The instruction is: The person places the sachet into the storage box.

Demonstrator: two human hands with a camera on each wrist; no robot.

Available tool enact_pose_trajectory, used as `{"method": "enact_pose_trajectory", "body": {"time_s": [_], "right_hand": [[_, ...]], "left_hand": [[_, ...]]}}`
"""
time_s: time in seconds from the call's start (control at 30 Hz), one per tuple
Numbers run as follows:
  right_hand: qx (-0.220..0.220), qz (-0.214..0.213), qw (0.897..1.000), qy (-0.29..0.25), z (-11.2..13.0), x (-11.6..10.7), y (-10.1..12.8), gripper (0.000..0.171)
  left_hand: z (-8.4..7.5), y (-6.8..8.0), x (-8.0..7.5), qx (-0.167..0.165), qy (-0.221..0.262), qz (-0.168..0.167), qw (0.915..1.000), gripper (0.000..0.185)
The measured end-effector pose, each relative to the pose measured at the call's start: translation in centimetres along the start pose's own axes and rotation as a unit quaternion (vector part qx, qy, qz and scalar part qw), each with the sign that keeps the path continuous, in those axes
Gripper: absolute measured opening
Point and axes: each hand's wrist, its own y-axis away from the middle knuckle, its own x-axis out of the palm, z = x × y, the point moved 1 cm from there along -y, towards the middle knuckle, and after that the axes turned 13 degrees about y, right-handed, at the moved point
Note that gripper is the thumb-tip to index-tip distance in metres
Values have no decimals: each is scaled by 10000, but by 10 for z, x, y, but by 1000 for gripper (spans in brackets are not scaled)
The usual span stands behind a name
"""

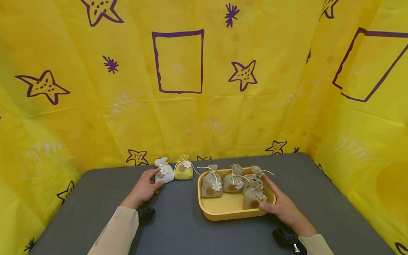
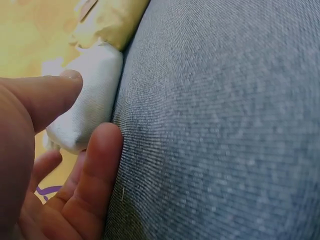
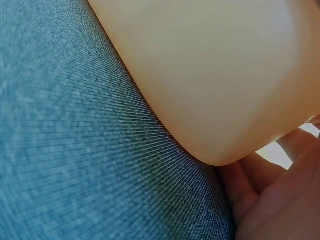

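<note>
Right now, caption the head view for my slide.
Left hand touches white pouch; right hand holds tray of four pouches.

The head view is bright and even, with soft, faint shadows. Its edges bend and stretch. Both wrist views are very close and blurry, and light glows between the fingers in the right one.
</note>
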Motion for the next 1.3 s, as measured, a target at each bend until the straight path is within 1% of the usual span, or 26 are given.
{"method": "enact_pose_trajectory", "body": {"time_s": [0.1, 0.17, 0.27, 0.43, 0.5, 0.6, 0.67, 0.77, 0.83, 0.9, 1.0, 1.13, 1.23, 1.3], "right_hand": [[9, 24, 10000, -30, 0, 1, 0, 99], [1, 27, 10000, -45, 0, 1, 0, 99], [-11, 20, 10000, -51, 0, 1, 0, 99], [-12, 25, 10000, -45, 0, 1, -1, 100], [-29, 28, 10000, -25, 0, 1, -1, 99], [-48, 33, 10000, 56, -1, 0, -1, 99], [-67, 38, 9999, 109, -1, 0, 0, 98], [-78, 13, 9999, 145, -1, 0, 0, 99], [-82, 0, 9999, 95, -1, -1, 0, 99], [-83, -8, 9999, 69, -2, -2, 0, 99], [-90, 22, 10000, -5, -3, -3, -1, 98], [-98, 36, 9999, 45, -4, -2, -1, 98], [-146, 22, 9998, 115, -5, -1, -2, 98], [-186, 14, 9998, 116, -5, -1, -2, 97]], "left_hand": [[-1, 2, 1, -79, -199, -79, 9997, 52], [-2, 4, 2, -141, -358, -66, 9992, 48], [-6, 6, 4, -132, -564, 6, 9983, 44], [-11, 13, 6, 19, -947, 134, 9954, 41], [-14, 20, 8, 123, -1162, 203, 9929, 38], [-19, 34, 12, 300, -1415, 413, 9886, 34], [-22, 45, 14, 288, -1292, 593, 9894, 32], [-22, 57, 17, 222, -656, 767, 9946, 35], [-21, 61, 18, 235, -130, 784, 9966, 42], [-20, 60, 21, 324, 254, 759, 9963, 50], [-18, 59, 27, 398, 439, 781, 9952, 54], [-18, 58, 34, 493, 581, 923, 9928, 46], [-20, 60, 37, 589, 872, 986, 9895, 42], [-21, 61, 38, 587, 1049, 954, 9882, 42]]}}
